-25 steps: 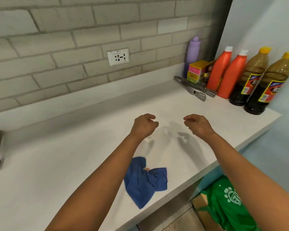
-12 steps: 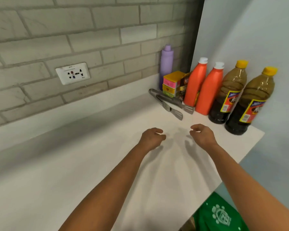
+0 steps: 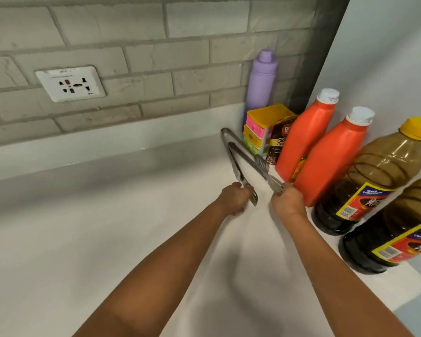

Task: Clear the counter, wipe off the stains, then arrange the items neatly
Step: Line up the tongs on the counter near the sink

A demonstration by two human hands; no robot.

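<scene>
Two pairs of metal tongs lie on the white counter (image 3: 107, 227) near the back right corner. My left hand (image 3: 236, 198) holds the near end of the left tongs (image 3: 236, 166), fingers curled round it. My right hand (image 3: 288, 203) grips the near end of the right tongs (image 3: 250, 154), which run back toward a stack of coloured boxes (image 3: 260, 125). Both hinge ends point at the wall.
A purple bottle (image 3: 261, 81) stands in the corner, with a coffee sachet (image 3: 280, 144) beside the boxes. Two orange bottles (image 3: 326, 164) and two brown bottles (image 3: 377, 183) line the right wall. A wall socket (image 3: 71, 83) sits on the grey brick backsplash.
Both hands reached forward from mid-counter and took hold of the tongs' ends. The view moved right and closer, so the blue cloth and green bag left the frame.
</scene>
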